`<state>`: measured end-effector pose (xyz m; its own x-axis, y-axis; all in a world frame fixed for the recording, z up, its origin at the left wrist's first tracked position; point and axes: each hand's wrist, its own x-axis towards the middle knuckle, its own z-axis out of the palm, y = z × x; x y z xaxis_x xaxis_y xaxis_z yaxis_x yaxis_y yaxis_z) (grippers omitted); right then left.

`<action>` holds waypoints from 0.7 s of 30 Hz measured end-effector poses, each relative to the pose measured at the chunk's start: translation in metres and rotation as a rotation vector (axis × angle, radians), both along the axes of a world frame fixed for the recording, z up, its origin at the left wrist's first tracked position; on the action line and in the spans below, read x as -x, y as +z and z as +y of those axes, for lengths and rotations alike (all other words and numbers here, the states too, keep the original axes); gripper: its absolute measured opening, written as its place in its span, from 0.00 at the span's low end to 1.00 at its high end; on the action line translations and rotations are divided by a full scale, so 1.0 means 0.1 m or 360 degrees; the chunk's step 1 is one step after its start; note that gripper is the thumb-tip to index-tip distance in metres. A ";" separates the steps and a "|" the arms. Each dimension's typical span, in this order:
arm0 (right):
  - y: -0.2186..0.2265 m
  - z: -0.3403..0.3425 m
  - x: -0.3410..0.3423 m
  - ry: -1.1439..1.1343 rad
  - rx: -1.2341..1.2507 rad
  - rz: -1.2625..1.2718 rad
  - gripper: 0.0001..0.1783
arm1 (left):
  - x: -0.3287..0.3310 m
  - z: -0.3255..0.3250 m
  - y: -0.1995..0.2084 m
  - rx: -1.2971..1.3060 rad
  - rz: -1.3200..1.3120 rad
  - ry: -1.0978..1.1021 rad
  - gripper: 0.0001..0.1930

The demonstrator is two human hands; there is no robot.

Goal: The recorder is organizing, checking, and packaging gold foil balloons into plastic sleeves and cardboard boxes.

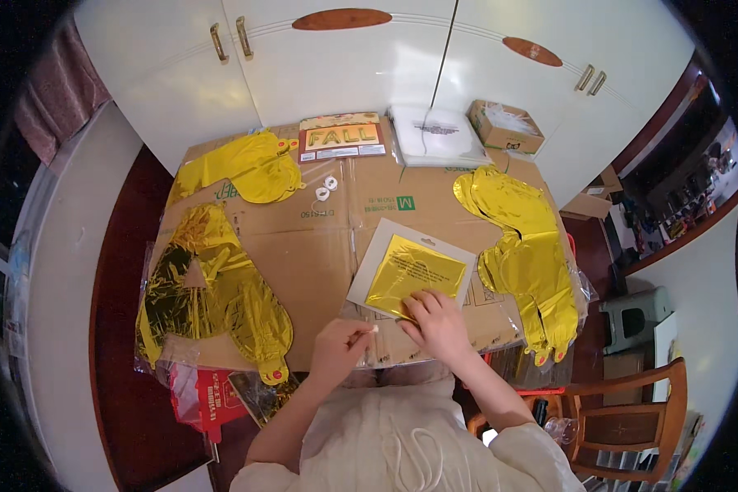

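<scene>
A folded gold foil balloon (pixel 414 275) lies on a pale grey card or sleeve with a hanging hole (pixel 375 246), tilted on the cardboard at the middle front. My right hand (pixel 439 326) grips the lower edge of the folded foil, thumb below and fingers on top. To its left, my left hand (pixel 342 351) is closed in a pinch. A tiny white piece (pixel 375 329) sticks out at its fingertips; its kind is too small to make out. Flat gold foil balloons lie on both sides: a triangular one (pixel 213 287) at left, one at far left (pixel 258 168), and a curved one (pixel 525 254) at right.
Flattened cardboard (pixel 303 246) covers the table. Toward the back are two small white ribbon rolls (pixel 326 189), a printed card packet (pixel 342 138), a stack of clear bags (pixel 436 135) and an open carton (pixel 507 127). A wooden chair (pixel 623 418) stands at right.
</scene>
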<state>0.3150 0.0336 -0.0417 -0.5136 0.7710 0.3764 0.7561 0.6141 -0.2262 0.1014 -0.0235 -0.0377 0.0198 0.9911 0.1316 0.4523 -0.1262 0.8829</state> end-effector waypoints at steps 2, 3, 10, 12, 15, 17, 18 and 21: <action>-0.04 0.01 -0.01 0.0032 -0.0033 -0.0048 0.20 | -0.03 0.05 -0.03 -0.0364 0.0359 -0.0006 0.05; -0.05 0.02 -0.01 0.0045 -0.0048 -0.0080 0.20 | -0.05 0.07 -0.07 -0.0439 0.0407 0.0010 0.05; -0.01 -0.01 0.02 0.0106 -0.0189 -0.0253 0.18 | -0.20 0.16 -0.30 -0.0430 0.0527 0.0138 0.05; 0.00 -0.02 0.03 0.0100 -0.0173 -0.0261 0.18 | -0.23 0.16 -0.29 -0.0443 0.0499 0.0157 0.06; 0.02 -0.02 0.02 0.0105 -0.0138 -0.0215 0.18 | -0.25 0.14 -0.22 -0.0514 0.0602 0.0134 0.05; 0.02 0.00 0.00 0.0110 -0.0131 -0.0161 0.17 | -0.26 0.15 -0.18 -0.0626 0.0683 0.0124 0.05; -0.01 0.01 -0.01 0.0110 -0.0137 -0.0132 0.17 | -0.28 0.16 -0.17 -0.0707 0.0705 0.0129 0.05; 0.00 0.02 -0.02 0.0099 -0.0095 -0.0068 0.16 | -0.34 0.18 -0.18 -0.0805 0.0735 0.0140 0.04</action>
<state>0.3170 0.0359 -0.0417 -0.5765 0.7139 0.3975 0.7243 0.6717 -0.1557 0.1350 -0.0052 -0.0556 0.1071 0.8105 0.5758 0.7952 -0.4175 0.4398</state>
